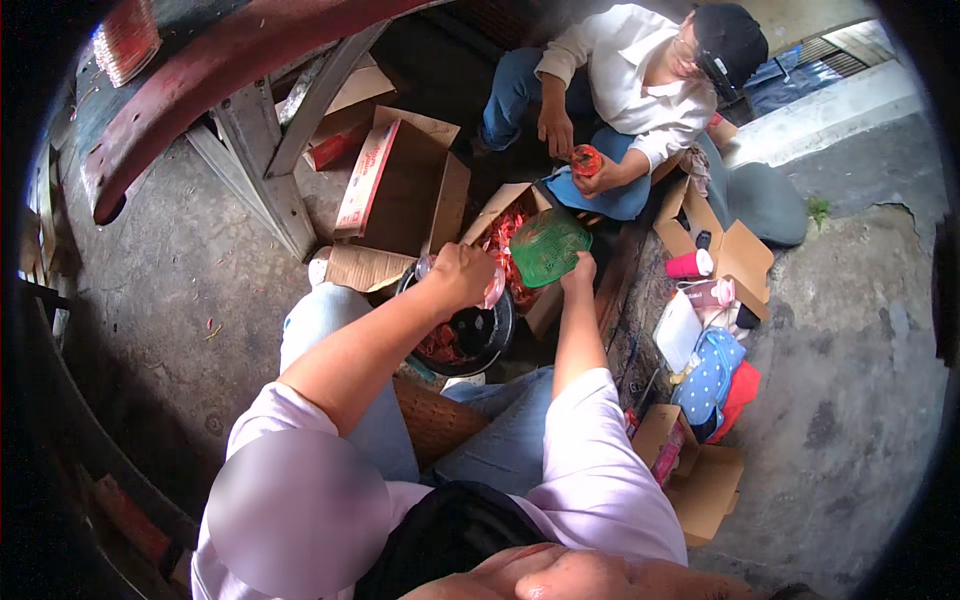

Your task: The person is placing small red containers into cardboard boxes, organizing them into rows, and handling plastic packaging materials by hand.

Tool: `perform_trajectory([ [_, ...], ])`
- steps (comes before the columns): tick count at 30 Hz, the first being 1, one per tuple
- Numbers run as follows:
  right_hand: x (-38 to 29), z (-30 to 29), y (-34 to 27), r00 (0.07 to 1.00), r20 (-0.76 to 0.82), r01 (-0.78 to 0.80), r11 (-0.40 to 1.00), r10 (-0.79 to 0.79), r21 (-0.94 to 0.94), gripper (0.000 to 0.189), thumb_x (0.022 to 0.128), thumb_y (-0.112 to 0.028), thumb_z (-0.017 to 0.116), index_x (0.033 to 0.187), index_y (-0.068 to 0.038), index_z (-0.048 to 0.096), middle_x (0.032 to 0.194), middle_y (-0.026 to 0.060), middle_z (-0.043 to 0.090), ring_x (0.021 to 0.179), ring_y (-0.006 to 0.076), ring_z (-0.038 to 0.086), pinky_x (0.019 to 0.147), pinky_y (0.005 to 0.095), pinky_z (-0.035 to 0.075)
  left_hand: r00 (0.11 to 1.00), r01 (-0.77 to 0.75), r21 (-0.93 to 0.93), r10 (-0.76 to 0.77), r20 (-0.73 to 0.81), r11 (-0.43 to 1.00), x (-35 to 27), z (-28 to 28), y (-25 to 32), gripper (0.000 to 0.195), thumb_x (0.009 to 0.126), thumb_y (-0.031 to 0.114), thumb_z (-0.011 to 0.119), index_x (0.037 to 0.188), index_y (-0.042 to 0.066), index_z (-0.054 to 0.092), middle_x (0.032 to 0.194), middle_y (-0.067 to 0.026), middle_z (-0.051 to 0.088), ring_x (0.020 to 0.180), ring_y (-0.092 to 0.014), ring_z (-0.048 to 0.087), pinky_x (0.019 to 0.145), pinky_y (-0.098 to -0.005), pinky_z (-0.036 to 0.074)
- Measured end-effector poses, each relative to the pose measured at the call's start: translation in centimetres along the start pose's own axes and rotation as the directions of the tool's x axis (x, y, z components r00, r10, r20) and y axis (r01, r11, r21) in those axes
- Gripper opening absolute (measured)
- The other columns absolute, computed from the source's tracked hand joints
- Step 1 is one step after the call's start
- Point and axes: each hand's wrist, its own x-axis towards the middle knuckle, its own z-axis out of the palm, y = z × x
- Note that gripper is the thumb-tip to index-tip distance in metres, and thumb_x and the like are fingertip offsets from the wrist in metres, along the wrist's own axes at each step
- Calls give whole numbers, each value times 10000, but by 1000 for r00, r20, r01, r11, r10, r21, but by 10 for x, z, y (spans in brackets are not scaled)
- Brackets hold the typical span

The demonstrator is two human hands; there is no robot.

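Observation:
My left hand (466, 276) grips a clear and pink plastic container (494, 289), partly hidden by the fingers, above a black bucket (504, 330). Inside the bucket lie reddish scraps (442, 345); what they are is too small to tell. With my right hand (579, 273) I hold a green mesh plastic basket (551, 246) by its edge. It is tilted over an open cardboard box (495, 206) filled with shiny red strips (504, 236). The bucket stands between my knees, close against that box.
A co-worker (637, 67) sits opposite, holding a red-orange jar (586, 160). A larger cardboard box (405, 180) and a metal-legged table (262, 161) stand left. On the right are a blue dotted pouch (709, 371), a pink tumbler (688, 264) and an open carton (694, 480).

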Motion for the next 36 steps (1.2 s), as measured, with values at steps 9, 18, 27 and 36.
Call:
perform_trajectory([
  [9,45,-77,91,949,-242,-108,931,201,350,393,926,-229,361,1233,-68,545,1301,101,544,1170,315,539,951,539,451,978,-14,7,12,208,1000,2,-11,10,427,673,306,780,1007,64,667,954,-161,680,902,-316,673,763,-417,543],
  [18,42,-89,81,867,-390,-154,912,309,381,395,948,-257,369,1297,-146,517,1337,64,527,1192,307,522,959,512,448,975,-44,-15,46,217,999,5,0,10,397,670,310,762,964,60,673,937,-164,678,898,-323,672,770,-420,543],
  [27,56,-107,92,907,-330,-154,937,260,315,407,954,-263,378,1322,-136,498,1349,68,520,1189,308,519,950,497,450,981,-42,-22,46,191,999,6,2,7,389,652,321,775,982,139,678,908,-152,682,886,-325,675,782,-434,538],
  [36,65,-113,35,962,-274,32,998,-17,51,402,940,-281,414,1232,-36,541,1240,147,575,1094,345,577,901,524,485,992,-46,-116,59,111,992,18,6,6,109,644,214,755,716,239,678,704,-41,691,731,-257,696,668,-407,547],
])
